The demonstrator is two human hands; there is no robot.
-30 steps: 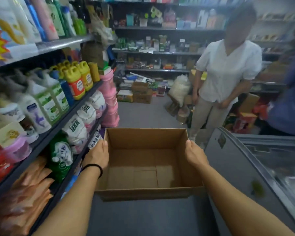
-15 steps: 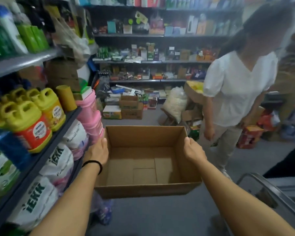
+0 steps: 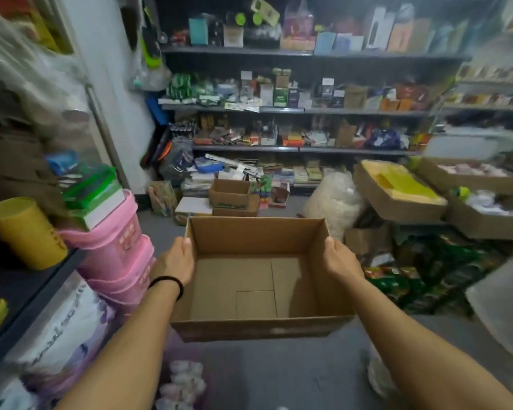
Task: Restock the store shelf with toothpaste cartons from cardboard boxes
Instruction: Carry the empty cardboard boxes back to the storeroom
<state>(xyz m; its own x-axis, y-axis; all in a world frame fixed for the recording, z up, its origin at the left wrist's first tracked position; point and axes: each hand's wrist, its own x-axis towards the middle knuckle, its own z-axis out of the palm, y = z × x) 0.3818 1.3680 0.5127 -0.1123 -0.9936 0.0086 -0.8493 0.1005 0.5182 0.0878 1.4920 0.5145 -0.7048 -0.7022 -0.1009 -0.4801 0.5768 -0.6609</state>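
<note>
Fingers of left hand [image 3: 176, 261] and right hand [image 3: 339, 258] curled over side walls of empty cardboard box [image 3: 258, 328], held in air; since a second ago view swung off side shelf toward back shelves [image 3: 293, 109]; box emptied, likely being carried off; toothpaste cartons not identifiable

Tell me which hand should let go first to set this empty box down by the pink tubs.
Left, probably. The left hand grips the cardboard box on the wall facing the pink tubs; the right hand grips the far wall and can steady it.
</note>
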